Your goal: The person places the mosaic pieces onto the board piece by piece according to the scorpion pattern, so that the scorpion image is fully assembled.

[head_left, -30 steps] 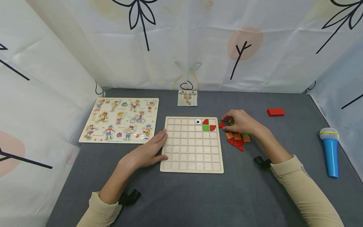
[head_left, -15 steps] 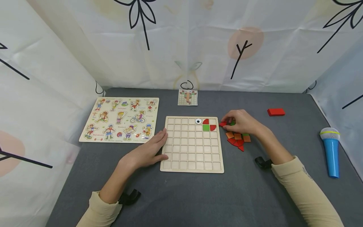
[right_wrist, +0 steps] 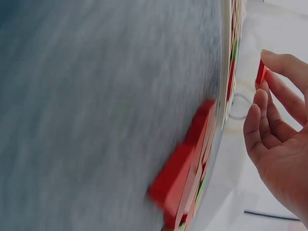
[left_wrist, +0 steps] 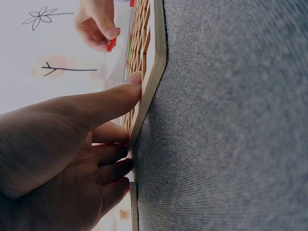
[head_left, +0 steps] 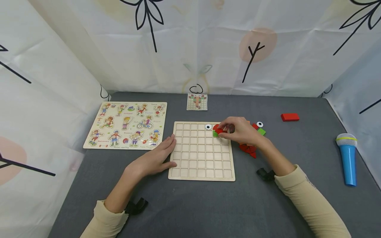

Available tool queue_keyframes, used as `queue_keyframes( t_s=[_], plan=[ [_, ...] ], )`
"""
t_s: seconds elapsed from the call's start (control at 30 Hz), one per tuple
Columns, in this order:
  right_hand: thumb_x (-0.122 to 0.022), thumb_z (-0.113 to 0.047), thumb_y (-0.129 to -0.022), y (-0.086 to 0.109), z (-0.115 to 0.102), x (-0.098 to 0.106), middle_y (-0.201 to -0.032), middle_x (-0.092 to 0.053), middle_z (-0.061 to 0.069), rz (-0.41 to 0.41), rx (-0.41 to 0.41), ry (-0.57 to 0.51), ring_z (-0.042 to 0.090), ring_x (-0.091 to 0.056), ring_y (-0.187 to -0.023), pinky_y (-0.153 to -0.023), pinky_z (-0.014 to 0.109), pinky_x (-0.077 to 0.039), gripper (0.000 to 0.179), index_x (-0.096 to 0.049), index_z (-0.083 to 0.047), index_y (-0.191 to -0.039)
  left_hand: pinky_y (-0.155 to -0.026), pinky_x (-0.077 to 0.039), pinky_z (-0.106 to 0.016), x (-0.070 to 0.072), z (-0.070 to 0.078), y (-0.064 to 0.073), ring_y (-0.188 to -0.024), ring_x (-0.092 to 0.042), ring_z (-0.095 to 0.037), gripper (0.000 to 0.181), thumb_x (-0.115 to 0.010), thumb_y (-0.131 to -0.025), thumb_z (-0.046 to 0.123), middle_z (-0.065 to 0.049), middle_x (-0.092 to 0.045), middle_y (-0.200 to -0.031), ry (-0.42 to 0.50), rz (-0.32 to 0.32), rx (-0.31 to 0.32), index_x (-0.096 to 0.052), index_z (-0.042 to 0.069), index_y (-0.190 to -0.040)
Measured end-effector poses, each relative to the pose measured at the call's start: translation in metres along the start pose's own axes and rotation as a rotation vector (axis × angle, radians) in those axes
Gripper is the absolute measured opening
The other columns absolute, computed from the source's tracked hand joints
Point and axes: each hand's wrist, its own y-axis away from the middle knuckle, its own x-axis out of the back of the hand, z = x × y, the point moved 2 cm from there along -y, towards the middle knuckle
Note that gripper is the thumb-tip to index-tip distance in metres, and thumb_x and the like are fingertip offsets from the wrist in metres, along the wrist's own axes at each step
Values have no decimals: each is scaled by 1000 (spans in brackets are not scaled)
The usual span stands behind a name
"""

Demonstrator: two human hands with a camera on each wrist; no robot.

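A wooden grid board (head_left: 200,155) lies flat in the middle of the head view. My left hand (head_left: 151,158) rests along its left edge, thumb (left_wrist: 127,94) on the rim and fingers against the side. Between thumb and fingertips, my right hand (head_left: 242,130) pinches a small red tile (right_wrist: 261,72), held over the board's upper right corner. Under that hand, a white eye tile (head_left: 208,127) and a partly covered green tile (head_left: 215,134) sit in cells. Right of the board lies a pile of red tiles (head_left: 247,148), partly hidden by the right hand.
Near the pile are a loose eye tile (head_left: 260,124) and a green square (head_left: 261,131). A pattern card (head_left: 196,102) lies behind the board. A picture puzzle (head_left: 126,125) is at left; a red block (head_left: 290,117) and toy microphone (head_left: 346,162) are at right.
My right hand has moved left from the pile to over the board's upper right corner, carrying the red tile. The left hand has stayed on the board's edge.
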Motion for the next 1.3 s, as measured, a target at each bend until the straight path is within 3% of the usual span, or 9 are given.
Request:
queue_keyframes(
  t_s=[0.27,0.5,0.77,1.3],
  plan=[
    [-88,-14,-91,-14,-16,-16,-99,-81,6,-23,-33,-7,14,-69,-80,-75,29,-58,22,-83,-7,-111,-136,-24,-59,-1,-1,0,-171,-14,-42,87,-71,-107,25,-24,-10,-182,8,-3,0,-20,-8,-169],
    [-87,-16,-91,-27,-24,-26,-96,-80,6,-88,-91,60,15,-69,-83,-77,32,-57,21,-82,-5,-108,-137,-23,-59,-5,-8,-3,-172,-12,-40,90,-72,-106,27,-21,-8,-183,39,2,-1,-19,-5,-170],
    [-88,-21,-91,-31,-28,-33,-94,-81,8,-53,-143,138,18,-73,-84,-80,40,-60,20,-81,-4,-101,-136,-25,-59,-1,-1,-1,-171,-14,-42,87,-70,-107,26,-24,-10,-183,4,-4,-1,-20,-7,-170],
    [-86,-11,-92,-27,-29,-26,-93,-82,10,-28,-117,53,19,-76,-83,-80,39,-64,17,-82,-1,-104,-135,-25,-60,0,-1,1,-170,-14,-43,86,-71,-107,24,-25,-10,-182,13,-1,-12,-21,-9,-169]
  ],
)
